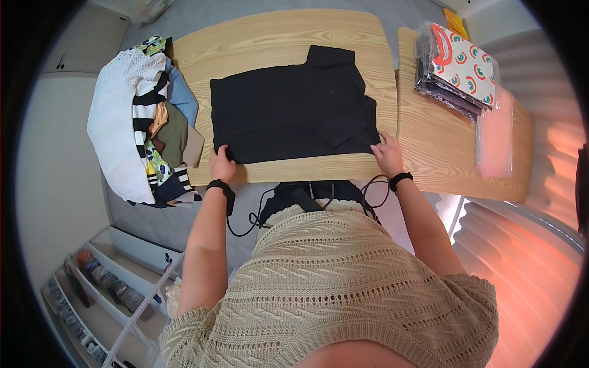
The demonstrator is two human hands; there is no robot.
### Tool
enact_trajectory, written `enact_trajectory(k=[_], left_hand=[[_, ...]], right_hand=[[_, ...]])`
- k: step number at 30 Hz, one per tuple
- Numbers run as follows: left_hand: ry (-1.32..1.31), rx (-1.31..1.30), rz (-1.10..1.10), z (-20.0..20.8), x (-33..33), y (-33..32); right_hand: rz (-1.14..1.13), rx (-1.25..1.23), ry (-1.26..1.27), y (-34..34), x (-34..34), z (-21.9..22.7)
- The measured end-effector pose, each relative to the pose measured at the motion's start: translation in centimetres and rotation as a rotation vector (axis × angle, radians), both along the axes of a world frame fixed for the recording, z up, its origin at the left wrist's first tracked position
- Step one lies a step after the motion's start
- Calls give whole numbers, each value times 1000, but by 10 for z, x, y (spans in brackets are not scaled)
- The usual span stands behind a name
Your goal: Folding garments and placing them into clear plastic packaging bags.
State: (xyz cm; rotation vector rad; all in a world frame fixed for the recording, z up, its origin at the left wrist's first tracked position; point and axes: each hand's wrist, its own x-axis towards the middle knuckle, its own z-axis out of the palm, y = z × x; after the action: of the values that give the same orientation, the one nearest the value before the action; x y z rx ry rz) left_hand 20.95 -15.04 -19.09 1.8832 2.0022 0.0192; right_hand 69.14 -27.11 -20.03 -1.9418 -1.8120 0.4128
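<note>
A black short-sleeved shirt (282,104) lies sideways on the wooden table (276,30), its hem to the left and its shoulder end to the right. One sleeve juts out at the far right. The near side makes a fairly straight edge, with some creases near the right end. My left hand (222,165) grips the near left corner, thumb on top of the cloth. At the near right corner, my right hand (388,154) pinches the fabric by its edge. Parts of the fingers on both hands are hidden.
A heap of mixed clothes (123,122) hangs over the table's left edge. On the right-hand tabletop (435,153) sit a stack of bagged garments (463,67) and a clear plastic bag (496,141). Cables (245,230) hang near my waist. Shelves (110,282) stand at lower left.
</note>
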Motion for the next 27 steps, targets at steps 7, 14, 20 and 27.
enact_trajectory(k=[7,14,20,27], left_hand=[[-328,335,-592,64,169,22],[-218,112,-845,59,311,3],[69,80,-771,30,351,1],[118,41,-873,27,351,6]], right_hand=[[-50,17,13,-4,0,1],[-74,21,106,-4,-4,5],[-130,-39,115,0,-6,16],[-152,-88,168,-2,-1,12]])
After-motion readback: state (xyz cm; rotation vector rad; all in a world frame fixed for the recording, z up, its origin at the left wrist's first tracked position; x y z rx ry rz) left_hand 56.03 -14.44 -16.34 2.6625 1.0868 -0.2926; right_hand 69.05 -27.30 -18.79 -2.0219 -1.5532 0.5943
